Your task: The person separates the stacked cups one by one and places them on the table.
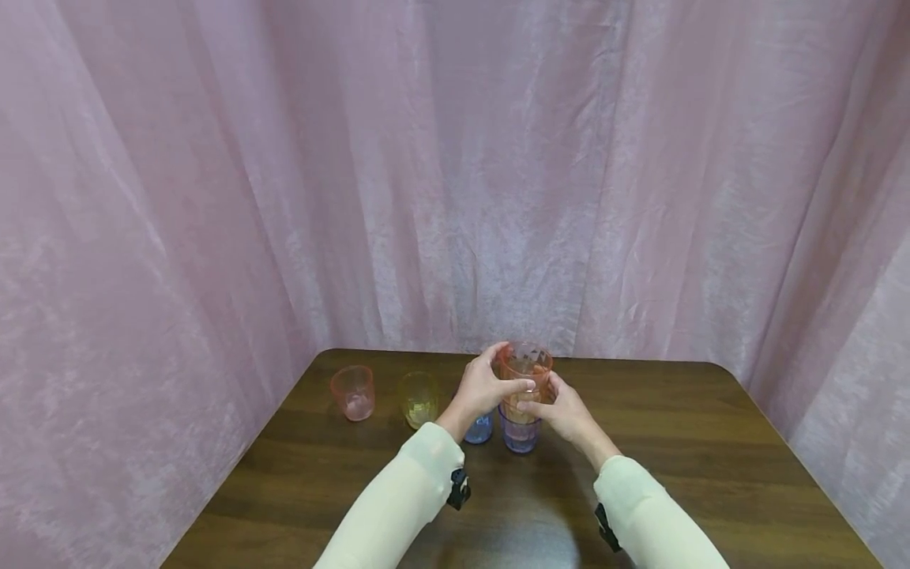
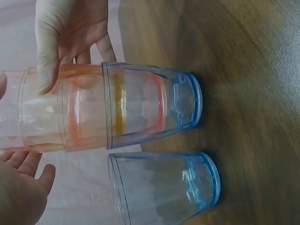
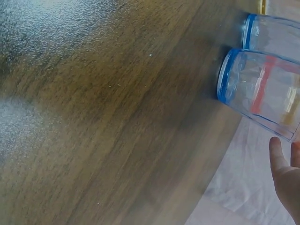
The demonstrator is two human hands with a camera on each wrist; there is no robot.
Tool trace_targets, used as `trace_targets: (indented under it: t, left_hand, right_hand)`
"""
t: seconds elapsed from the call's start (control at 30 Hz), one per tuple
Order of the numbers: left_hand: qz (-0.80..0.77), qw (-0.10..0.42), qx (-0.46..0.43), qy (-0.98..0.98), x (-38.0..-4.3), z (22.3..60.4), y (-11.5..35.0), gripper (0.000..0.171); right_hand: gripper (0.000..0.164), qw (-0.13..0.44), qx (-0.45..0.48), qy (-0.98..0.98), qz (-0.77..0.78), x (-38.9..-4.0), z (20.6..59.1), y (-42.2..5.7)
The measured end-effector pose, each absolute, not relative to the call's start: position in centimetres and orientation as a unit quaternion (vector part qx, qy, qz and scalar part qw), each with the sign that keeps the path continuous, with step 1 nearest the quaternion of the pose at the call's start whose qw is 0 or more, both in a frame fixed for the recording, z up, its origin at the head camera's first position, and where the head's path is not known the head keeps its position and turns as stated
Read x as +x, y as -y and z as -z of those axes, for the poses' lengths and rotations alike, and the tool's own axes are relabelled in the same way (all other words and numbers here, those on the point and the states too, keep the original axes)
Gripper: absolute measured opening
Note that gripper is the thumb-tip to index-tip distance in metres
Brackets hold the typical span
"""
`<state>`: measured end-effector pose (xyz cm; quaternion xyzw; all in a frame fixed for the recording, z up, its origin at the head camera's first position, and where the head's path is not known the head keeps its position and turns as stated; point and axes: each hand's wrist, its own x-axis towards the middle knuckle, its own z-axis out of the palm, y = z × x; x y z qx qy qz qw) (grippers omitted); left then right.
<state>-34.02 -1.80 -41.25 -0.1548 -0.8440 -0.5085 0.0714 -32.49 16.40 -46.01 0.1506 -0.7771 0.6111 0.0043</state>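
Evidently, the stacking is well along: I see a stack of cups (image 2: 93, 112) upright on the table (image 1: 682, 442), orange, yellowish and pink layers nested above a blue bottom cup (image 2: 185, 101). I have the left hand (image 1: 483, 389) curled round the stack near its top, and the right hand (image 1: 567, 412) grasping it slightly lower from the other side. Whether the topmost cup (image 1: 526, 362) is fully seated, I cannot tell. Three remain outside, I judge: a single blue cup (image 1: 479, 430) just beside the stack, a yellow cup (image 1: 418, 401), and farthest off, a pink cup (image 1: 352, 393).
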Motion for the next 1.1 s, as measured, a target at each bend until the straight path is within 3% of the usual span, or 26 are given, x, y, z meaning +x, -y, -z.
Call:
trace_targets:
  t: [0.3,0.77,1.1]
  left_hand:
    - [0.521,0.076,-0.158,0.835,-33.92,41.47,1.81,0.088]
    - [0.53,-0.005,-0.19,0.826,-34.62,40.76,2.2,0.092]
    - [0.524,0.019,-0.182,0.832,-34.83,41.02,2.02,0.087]
  right_hand:
    - [0.075,0.007,0.143,0.788,-0.599,-32.57,46.05,-16.4]
    - [0.074,0.008,0.146,0.791,-0.594,-32.87,45.53,-16.28]
    - [0.07,0.018,0.136,0.789,-0.599,-32.89,45.71,-16.1]
